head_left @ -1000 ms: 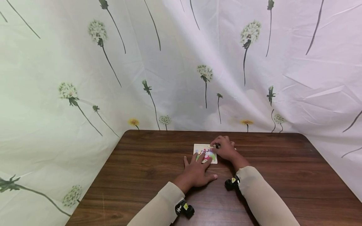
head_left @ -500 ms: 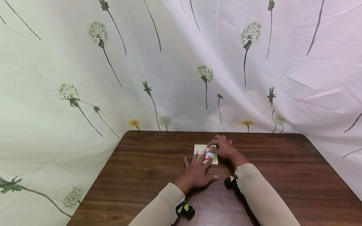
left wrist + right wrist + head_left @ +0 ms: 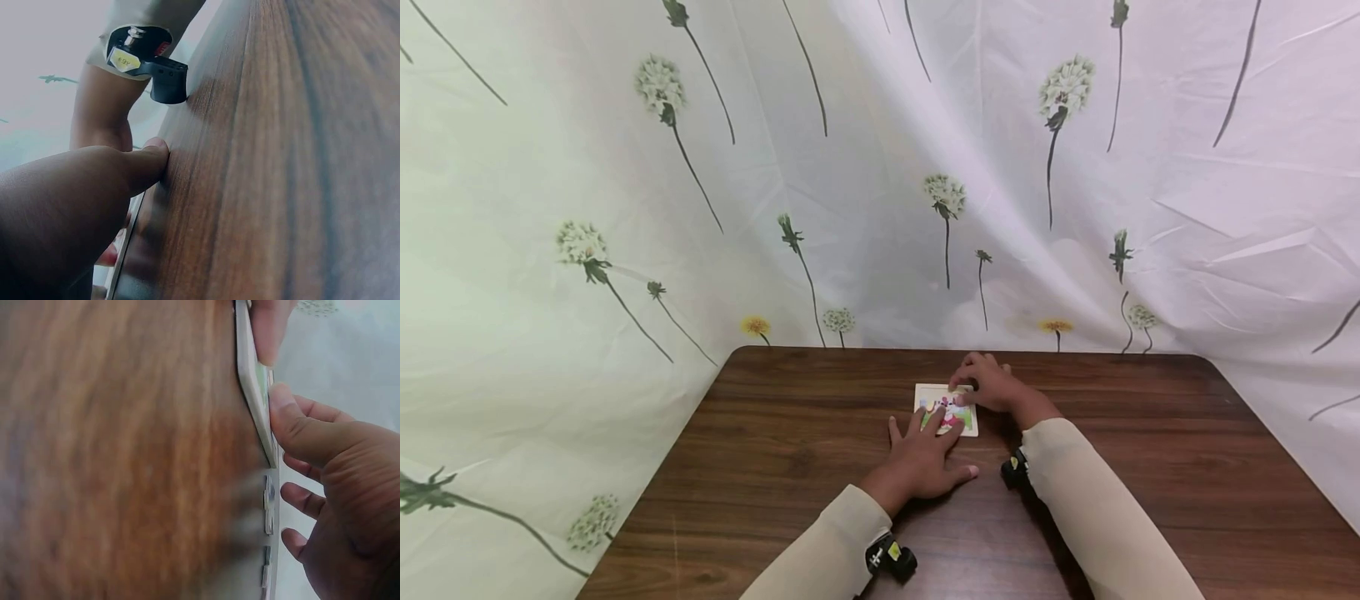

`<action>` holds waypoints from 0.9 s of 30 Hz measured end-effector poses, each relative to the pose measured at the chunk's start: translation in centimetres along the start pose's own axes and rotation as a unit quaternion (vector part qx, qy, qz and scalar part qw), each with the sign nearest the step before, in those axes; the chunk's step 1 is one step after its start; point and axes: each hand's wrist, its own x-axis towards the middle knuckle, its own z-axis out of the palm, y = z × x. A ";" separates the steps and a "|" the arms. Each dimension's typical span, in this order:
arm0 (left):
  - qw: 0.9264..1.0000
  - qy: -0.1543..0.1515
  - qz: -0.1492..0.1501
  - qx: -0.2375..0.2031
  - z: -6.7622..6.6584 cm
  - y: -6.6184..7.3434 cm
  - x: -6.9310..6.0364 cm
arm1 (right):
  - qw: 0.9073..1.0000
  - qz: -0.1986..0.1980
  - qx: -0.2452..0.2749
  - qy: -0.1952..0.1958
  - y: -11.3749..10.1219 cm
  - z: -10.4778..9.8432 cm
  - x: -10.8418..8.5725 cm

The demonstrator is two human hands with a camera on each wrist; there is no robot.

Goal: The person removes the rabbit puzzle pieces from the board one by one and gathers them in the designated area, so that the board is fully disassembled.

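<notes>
On the tabletop point(image 3: 790, 467), near its far edge, well from either side, left hand point(image 3: 921, 460) rests spread fingers on a framed picture point(image 3: 929, 388); right hand point(image 3: 988, 387) touches it, grasp unclear.

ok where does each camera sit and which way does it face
Head: on the head, facing forward and down at table, board and curtain; left hand, right hand, sleeves show.
Left wrist: on that wrist, facing across the table; left hand, right forearm, right sleeve show.
Right wrist: on that wrist, facing the board's edge; right hand and one of the left fingers show.
Shared: head and right wrist both see the board.
</notes>
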 end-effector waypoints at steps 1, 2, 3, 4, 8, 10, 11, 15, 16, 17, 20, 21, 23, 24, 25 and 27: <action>1.000 -0.001 0.000 -0.002 0.0 0.0 0.0 | 1.000 0.003 -0.003 -0.004 -0.1 -0.1 0.1; 1.000 -0.001 0.000 -0.002 0.0 0.0 0.0 | 1.000 0.006 -0.006 -0.008 -0.2 -0.1 0.1; 1.000 -0.001 0.000 -0.004 0.0 0.0 0.0 | 1.000 0.007 -0.011 -0.012 -0.3 -0.2 0.1; 1.000 -0.001 0.001 -0.004 0.0 0.0 -0.1 | 1.000 0.009 -0.017 -0.015 -0.4 -0.2 0.2; 1.000 0.001 0.002 -0.007 0.0 0.0 -0.1 | 0.998 0.011 -0.045 -0.030 -0.7 -0.3 0.5; 1.000 0.002 0.002 -0.009 0.0 0.0 -0.2 | 0.998 0.011 -0.055 -0.036 -0.8 -0.4 0.7; 1.000 0.001 0.002 -0.010 0.0 0.0 -0.2 | 0.997 0.011 -0.058 -0.040 -0.8 -0.4 0.8; 1.000 0.000 0.001 -0.010 0.0 0.0 -0.2 | 0.997 0.010 -0.060 -0.049 -0.9 -0.6 1.0; 1.000 -0.001 0.001 -0.010 0.0 0.0 -0.2 | 0.997 0.010 -0.060 -0.051 -0.9 -0.6 1.0; 1.000 -0.001 0.001 -0.011 -0.1 0.0 -0.2 | 0.997 0.009 -0.060 -0.051 -0.9 -0.7 1.1; 1.000 -0.002 0.002 -0.013 -0.1 0.0 -0.2 | 0.997 0.005 -0.063 -0.052 -0.9 -0.7 1.1; 1.000 -0.002 0.002 -0.014 -0.1 0.1 -0.2 | 0.997 0.003 -0.063 -0.052 -1.0 -0.8 1.1; 1.000 -0.002 0.002 -0.014 -0.1 0.1 -0.2 | 0.996 0.001 -0.064 -0.054 -1.1 -0.8 1.1; 1.000 -0.002 0.002 -0.013 -0.1 0.1 -0.2 | 0.996 0.000 -0.065 -0.056 -1.1 -0.9 1.1; 1.000 -0.002 0.001 -0.013 -0.1 0.1 -0.2 | 0.996 0.000 -0.064 -0.058 -1.2 -0.9 1.0; 1.000 -0.003 0.000 -0.012 -0.2 0.1 -0.2 | 0.996 -0.002 -0.063 -0.059 -1.4 -0.9 1.0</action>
